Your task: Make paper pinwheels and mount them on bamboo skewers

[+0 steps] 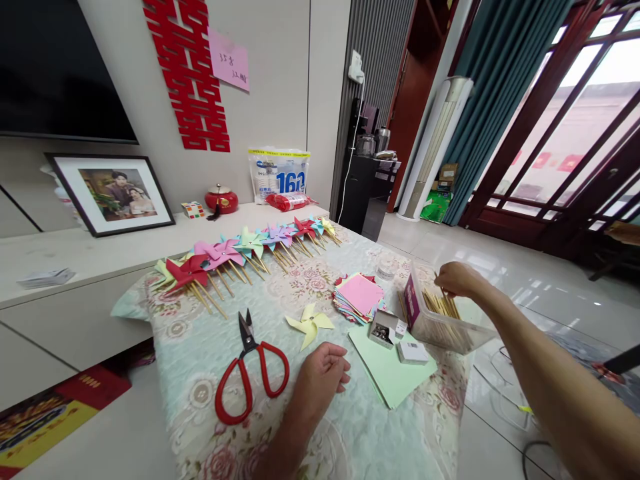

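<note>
Head view: floral tablecloth [320,440], glossy tiled floor [500,253].

On your bench: one pair of red scissors [251,375], one loose yellow pinwheel [309,324], one stack of coloured paper squares [358,297], one clear box of sticks [440,319], two small boxes [384,329], and roughly ten finished pinwheels [240,250] in a row.

A desk [210,360] draped in pale floral cloth carries red-handled scissors [250,373], a yellow paper pinwheel [310,324], a stack of coloured paper squares [358,297], light green sheets [390,373], a clear plastic box of wooden sticks [443,320] and a row of finished pinwheels on sticks [240,257].
</note>
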Tool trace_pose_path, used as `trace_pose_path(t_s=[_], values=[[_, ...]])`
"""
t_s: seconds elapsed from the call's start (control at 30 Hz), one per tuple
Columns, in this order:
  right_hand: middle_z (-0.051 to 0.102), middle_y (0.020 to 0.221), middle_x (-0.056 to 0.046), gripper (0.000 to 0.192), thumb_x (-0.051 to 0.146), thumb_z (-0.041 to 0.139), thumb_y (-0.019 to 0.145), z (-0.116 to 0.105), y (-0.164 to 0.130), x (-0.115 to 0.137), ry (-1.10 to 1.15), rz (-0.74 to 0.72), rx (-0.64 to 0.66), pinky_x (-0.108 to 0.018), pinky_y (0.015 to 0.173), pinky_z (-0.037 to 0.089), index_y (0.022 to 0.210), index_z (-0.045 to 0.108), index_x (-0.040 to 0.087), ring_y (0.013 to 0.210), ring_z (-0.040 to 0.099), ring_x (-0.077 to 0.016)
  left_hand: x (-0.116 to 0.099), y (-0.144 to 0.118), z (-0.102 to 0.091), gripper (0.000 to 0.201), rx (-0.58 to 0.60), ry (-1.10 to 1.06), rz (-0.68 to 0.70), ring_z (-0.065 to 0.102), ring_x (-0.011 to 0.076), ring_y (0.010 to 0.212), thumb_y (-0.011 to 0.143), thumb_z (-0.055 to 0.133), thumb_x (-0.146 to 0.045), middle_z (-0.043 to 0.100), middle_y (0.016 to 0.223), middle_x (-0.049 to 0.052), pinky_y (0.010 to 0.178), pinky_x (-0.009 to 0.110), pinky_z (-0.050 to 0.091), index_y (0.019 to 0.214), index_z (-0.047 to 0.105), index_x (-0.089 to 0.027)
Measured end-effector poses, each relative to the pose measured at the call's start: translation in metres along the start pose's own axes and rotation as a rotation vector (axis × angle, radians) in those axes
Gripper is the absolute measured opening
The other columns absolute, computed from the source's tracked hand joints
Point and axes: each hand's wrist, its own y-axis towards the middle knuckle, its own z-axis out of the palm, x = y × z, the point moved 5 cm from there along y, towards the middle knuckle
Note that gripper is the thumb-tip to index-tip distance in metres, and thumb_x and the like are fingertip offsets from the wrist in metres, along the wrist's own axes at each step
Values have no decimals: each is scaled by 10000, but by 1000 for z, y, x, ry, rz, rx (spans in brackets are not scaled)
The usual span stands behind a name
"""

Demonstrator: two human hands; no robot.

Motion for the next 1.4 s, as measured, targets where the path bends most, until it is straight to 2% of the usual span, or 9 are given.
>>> trace_pose_path(t_s=[0.13,0.2,0.3,0.43,0.67,1.03,1.17,1.3,1.4], values=[[702,683,-49,191,251,539,865,0,-48,39,300,-151,108,-233,525,446,748,658,158,575,639,-143,-3,-2,1,211,17,-57,9,613,136,548,661,709,-254,678,695,30,481,237,436,826,629,-151],[622,565,0,141,281,583,810,30,-80,71,801,-288,354,-230,467,362,712,598,180,474,538,-121,-8,-5,1,284,65,-143,40,635,151,590,678,747,-336,696,733,51,521,254,464,857,644,-141],[572,536,38,229,358,658,787,81,-117,107,1157,-342,587,-217,461,279,666,560,190,439,446,-87,-15,-12,3,389,162,-302,94,659,168,650,707,768,-453,713,788,72,585,279,494,910,660,-139],[554,514,47,253,374,695,774,123,-129,129,1354,-302,573,-216,492,294,658,583,179,447,424,-81,-17,-13,3,419,178,-312,87,645,158,619,638,829,-469,709,724,58,559,256,460,842,659,-147],[645,648,24,311,428,819,672,140,-128,134,1580,-210,553,-198,467,313,753,669,169,438,446,-59,-10,-6,-2,346,116,-246,57,603,117,539,651,799,-427,701,663,35,508,223,395,796,665,-143],[567,518,50,281,375,831,643,143,-125,131,1591,-178,392,-207,468,330,657,639,171,442,457,-79,-8,-8,3,263,99,-198,1,635,138,547,613,767,-278,722,663,36,511,233,419,806,646,-146],[585,536,46,282,393,808,670,143,-127,133,1543,-193,430,-213,489,344,700,635,172,467,488,-90,-8,-7,-1,230,67,-209,18,627,128,529,637,744,-282,720,652,35,500,222,392,793,645,-145],[588,552,40,233,353,763,697,143,-135,137,1399,-268,514,-229,521,366,694,619,170,492,482,-97,-8,-7,-3,302,28,-234,-5,630,135,519,612,784,-319,717,646,40,492,224,382,801,629,-142],[564,534,41,211,347,693,729,128,-131,131,1281,-290,423,-244,528,382,666,569,189,498,490,-113,-8,-7,0,406,46,-242,-21,659,151,578,611,813,-392,742,744,71,529,239,432,867,637,-131]])
